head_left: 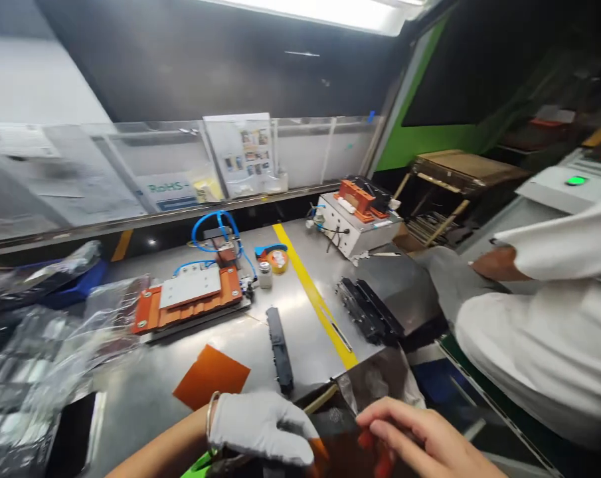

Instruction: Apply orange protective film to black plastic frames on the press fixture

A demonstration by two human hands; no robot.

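Gripping: left hand (260,428), white-gloved, fingers curled over a dark glossy sheet (343,431) at 6 o'clock.
Right hand: bare right hand (420,441) pinches that sheet's edge, fingertips bent.
Materials: brushed steel table (300,318); flat orange sheet (211,377); long black strip (279,348), matte.
Edges: yellow line (315,299) runs toward 12 o'clock; a co-worker's white sleeve (539,345) crowds 3 o'clock.

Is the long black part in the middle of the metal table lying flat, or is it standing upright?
Lying flat. The long black part rests lengthwise on the metal table, beyond the gloved left hand.
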